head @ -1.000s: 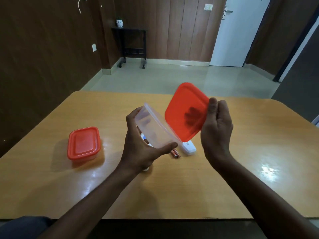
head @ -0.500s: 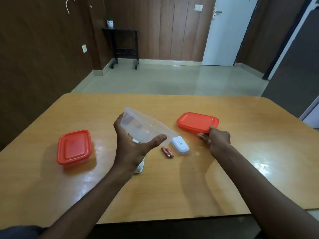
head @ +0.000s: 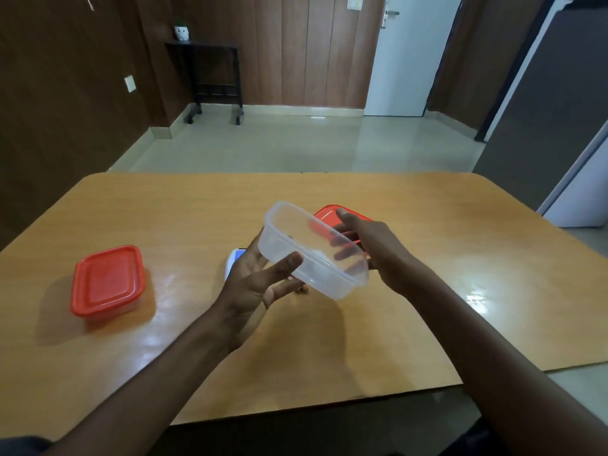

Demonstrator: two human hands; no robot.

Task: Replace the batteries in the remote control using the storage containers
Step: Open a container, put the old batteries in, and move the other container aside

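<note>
An empty clear plastic container [head: 312, 258] hangs tilted above the middle of the wooden table [head: 444, 324]. My left hand [head: 253, 284] holds its left end, thumb on the near wall and fingers beneath. My right hand [head: 378, 251] grips its far right side, fingers showing through the plastic. Its red lid [head: 327, 212] lies flat on the table just behind. A white remote [head: 234, 260] peeks out behind my left hand. The tip of a battery [head: 301, 291] shows under the container.
A second container with a red lid [head: 107, 281] stands shut on the left of the table. The table's near edge runs below my forearms. Beyond the far edge are a tiled floor, a black side table [head: 214, 77] and a white door [head: 404, 60].
My right hand laid the red lid on the table, let go of it and came back to the clear container. The container shifted right and up between both hands.
</note>
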